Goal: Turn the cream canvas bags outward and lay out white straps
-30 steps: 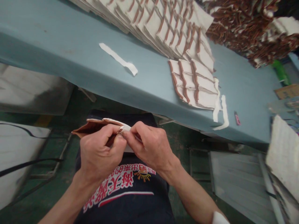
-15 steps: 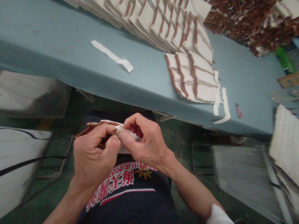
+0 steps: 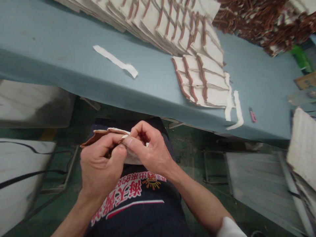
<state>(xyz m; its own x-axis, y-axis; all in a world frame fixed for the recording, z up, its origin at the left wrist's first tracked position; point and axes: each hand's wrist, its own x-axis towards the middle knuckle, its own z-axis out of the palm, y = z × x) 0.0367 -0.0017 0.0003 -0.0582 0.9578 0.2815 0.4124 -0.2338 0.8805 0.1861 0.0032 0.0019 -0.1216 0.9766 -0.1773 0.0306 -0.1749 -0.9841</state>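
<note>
Over my lap, a white fabric piece with a brown edge (image 3: 97,135) is held between my two hands. My left hand (image 3: 105,161) is closed round its brown side, thumb and forefinger pinching the edge. My right hand (image 3: 149,148) pinches the same piece at a small white bit of its edge, right beside the left fingertips. Both hands cover most of the piece, so its full shape is hidden. Beneath it lies my dark apron (image 3: 143,217) with red and white lettering.
Across the blue-covered table (image 3: 74,72) lie a large stack of white pieces with brown ridges (image 3: 158,29), a smaller stack (image 3: 197,79), white strips (image 3: 116,61), and a pink cutter (image 3: 252,115). A brown heap (image 3: 259,23) is at the back right. Stools (image 3: 256,184) stand below.
Both hands keep their pinch on the fabric piece, the right fingers turned slightly closer over the edge. The view has shifted a little; the table's things stay put.
</note>
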